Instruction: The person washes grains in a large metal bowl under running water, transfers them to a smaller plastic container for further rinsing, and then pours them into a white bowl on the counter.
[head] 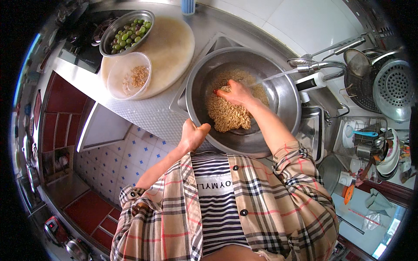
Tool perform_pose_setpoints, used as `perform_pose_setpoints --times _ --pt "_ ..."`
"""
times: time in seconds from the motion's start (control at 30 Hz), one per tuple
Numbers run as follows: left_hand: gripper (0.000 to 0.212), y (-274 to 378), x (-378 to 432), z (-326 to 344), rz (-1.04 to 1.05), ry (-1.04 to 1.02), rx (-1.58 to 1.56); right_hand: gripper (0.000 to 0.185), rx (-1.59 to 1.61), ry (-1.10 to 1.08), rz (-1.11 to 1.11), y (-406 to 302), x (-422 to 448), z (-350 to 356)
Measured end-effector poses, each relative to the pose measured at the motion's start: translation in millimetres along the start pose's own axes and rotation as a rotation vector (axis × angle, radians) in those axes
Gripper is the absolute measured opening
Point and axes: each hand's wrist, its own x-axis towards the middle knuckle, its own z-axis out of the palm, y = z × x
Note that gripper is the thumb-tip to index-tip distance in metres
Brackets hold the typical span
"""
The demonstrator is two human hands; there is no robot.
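Observation:
A large steel basin (284,137) rests at the sink, with a mass of light brown grains or beans (228,115) in it, partly under water. From the faucet (307,68) a stream of water runs into the basin. My right hand (236,93) is inside, its fingers curled in among the grains; how much they hold is hidden. My left hand (193,135) grips the basin's near left rim, thumb on top.
On a round cutting board (176,42) at the left stand a steel bowl of grapes (130,34) and a clear plastic tub (114,78) with some grains. Strainers (393,89) hang at the right, above a dish rack (362,130). A blue cup (188,7) stands at the back.

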Motion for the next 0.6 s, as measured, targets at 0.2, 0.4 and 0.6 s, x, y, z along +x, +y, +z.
perform_pose_setpoints --times 0.2,0.4,0.6 --pt "0.016 -3.6 -1.7 -0.4 -0.015 0.005 0.065 0.069 0.329 -0.234 0.097 27.2 -4.8 -15.5" --pt "0.018 15.9 -6.6 1.4 0.009 -0.015 0.054 0.047 0.341 -0.045 0.273 56.5 -11.1 5.3" --pt "0.018 11.4 -6.9 1.9 0.001 -0.012 0.072 0.046 0.141 0.232 0.229 39.5 -19.4 10.4"
